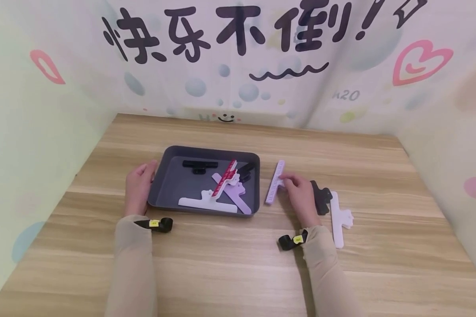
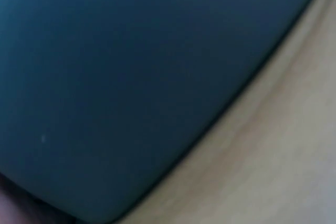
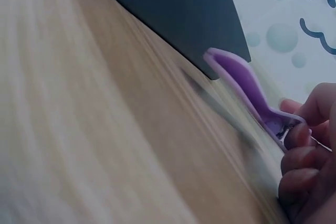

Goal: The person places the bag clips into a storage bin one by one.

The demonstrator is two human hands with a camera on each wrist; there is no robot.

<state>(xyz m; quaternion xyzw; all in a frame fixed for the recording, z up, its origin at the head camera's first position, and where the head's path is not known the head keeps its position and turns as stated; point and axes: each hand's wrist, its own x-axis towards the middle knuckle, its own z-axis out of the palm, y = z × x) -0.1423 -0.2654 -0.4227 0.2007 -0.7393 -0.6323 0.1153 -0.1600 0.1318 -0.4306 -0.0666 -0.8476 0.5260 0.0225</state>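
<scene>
My right hand (image 1: 299, 193) pinches the handle end of a light purple bag clip (image 1: 275, 182), just right of the grey tray (image 1: 154, 176). In the right wrist view, the purple clip (image 3: 244, 77) points its long end toward the tray and my fingers (image 3: 302, 158) curl at its spring. At the tray's left side, my left hand (image 1: 139, 187) holds its outer edge with bent fingers, partly hidden. The tray's dark wall (image 2: 131, 77) fills most of the left wrist view. Inside lie a black clip (image 1: 200, 164), a red clip (image 1: 224, 178), a white clip (image 1: 206, 203) and others.
Beside my right hand lie another black clip (image 1: 321, 198), partly hidden, and a white clip (image 1: 337, 220). The wooden table (image 1: 218, 264) runs back to a printed wall sheet (image 1: 238, 97). Side walls stand left and right.
</scene>
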